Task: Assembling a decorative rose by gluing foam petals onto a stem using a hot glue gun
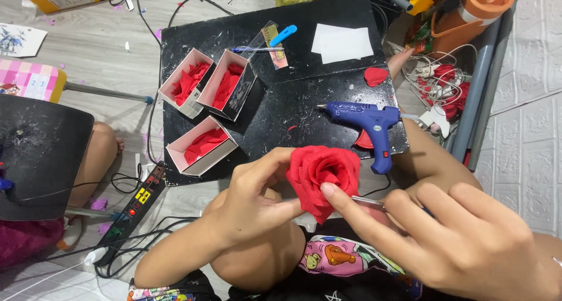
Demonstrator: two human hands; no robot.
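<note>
Both hands pinch a red paper rose above the lap, left hand [254, 192] gripping its side, right hand [445, 231] pressing a petal; squeezing could crush petals, and the glue gun [366, 122] sits near.

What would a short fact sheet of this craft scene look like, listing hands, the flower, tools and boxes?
Left hand: left hand grips the red paper rose from its left side
Right hand: right hand presses a fingertip on the rose's lower right petals; a thin metal stem shows beside it
Tool: blue glue gun lies on the black board, nozzle pointing left
Boxes: three open boxes of red petals at the board's left
Loose piece: red petal near the board's right edge
</note>
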